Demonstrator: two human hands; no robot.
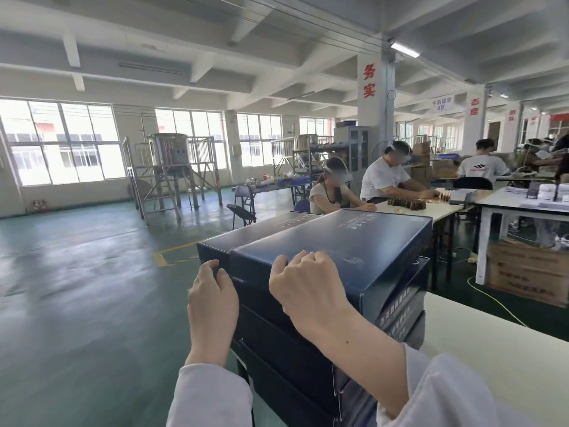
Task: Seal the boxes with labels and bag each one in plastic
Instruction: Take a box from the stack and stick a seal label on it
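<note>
Head view shows a tall stack of dark blue boxes [292, 349] standing at the left end of a white desk [492, 349], close to the person. Two boxes lie side by side on top of the stack. The right box [354, 248] is flat, with pale writing on its lid and white letters on its side. The left box [246, 238] sits just beside it, touching it, and reaches a little further back. The right hand [308, 291] rests on the near edge of the right box; its fingers [311, 257] are curled over the lid and the thumb hooks the same edge, so it holds that box. The left hand [212, 300] is at the near corner of the left box, with its fingers [212, 266] bent round the edge and holding it. Both arms wear white sleeves [209, 396]. Left of the desk is a shiny green floor [77, 272] with yellow lines. Farther back, two people [381, 180] sit at another desk with a row of small brown bottles [406, 203] in front of them. Brown cartons [529, 272] sit under a desk on the right. A metal tank [167, 152] on legs stands by the big windows [61, 140], and a white pillar [369, 81] has red writing on it.
</note>
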